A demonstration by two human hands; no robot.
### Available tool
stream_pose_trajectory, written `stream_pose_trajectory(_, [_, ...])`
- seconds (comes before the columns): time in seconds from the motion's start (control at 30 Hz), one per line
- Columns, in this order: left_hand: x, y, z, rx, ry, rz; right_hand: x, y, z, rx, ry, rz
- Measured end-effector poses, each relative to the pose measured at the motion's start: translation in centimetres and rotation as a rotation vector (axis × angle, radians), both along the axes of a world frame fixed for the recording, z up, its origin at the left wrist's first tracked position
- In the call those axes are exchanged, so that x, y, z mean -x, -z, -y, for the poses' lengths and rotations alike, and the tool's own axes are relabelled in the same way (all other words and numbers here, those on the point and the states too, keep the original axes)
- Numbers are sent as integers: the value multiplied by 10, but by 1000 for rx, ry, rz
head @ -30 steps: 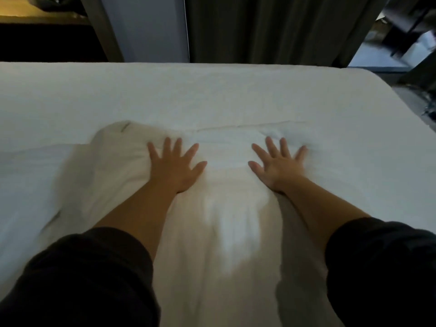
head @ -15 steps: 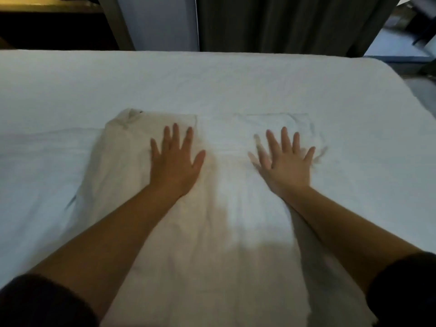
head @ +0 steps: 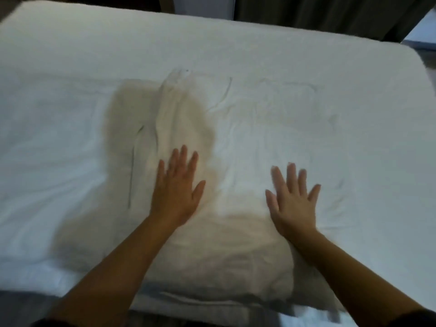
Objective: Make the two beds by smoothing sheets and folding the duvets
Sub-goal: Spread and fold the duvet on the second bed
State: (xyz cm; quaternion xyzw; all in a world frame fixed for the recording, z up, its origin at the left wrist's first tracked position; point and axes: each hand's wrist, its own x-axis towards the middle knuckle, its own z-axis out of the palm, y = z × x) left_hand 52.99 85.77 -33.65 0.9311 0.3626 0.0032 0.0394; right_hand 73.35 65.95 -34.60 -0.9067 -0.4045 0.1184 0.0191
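my left hand lies flat, palm down, on the folded duvet, fingers straight and only a little spread, thumb out toward my other hand. it holds nothing and only presses on the cloth. my right hand is flat on the same duvet, well apart from the left. its fingers are straight and fanned wider, and it grips nothing either. the picture is smeared around my right fingertips, so i cannot tell how firmly they bear down.

the duvet runs as a long band from under my forearms, past both palms and on beyond my fingertips. its far corner sits ahead of my left hand. creases spread through the cloth ahead of my right hand. behind my wrists, its stacked folds show at the near edge. the white sheet stretches out to either side of my hands and far ahead of them. past the sheet's far edge hangs a dark curtain. a dark sleeve shows at my right elbow.
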Motion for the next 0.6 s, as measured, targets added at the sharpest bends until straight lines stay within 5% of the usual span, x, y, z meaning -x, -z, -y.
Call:
stream_pose_trajectory(0.07, [31, 9, 29, 56, 107, -28, 39, 7, -3, 11, -156, 28])
stream_pose_trajectory(0.27, [149, 25, 39, 231, -298, -148, 106, 4, -13, 83, -160, 7])
stream_pose_trajectory(0.6, [315, 23, -14, 177, -203, -168, 280, -6, -114, 104, -279, 10])
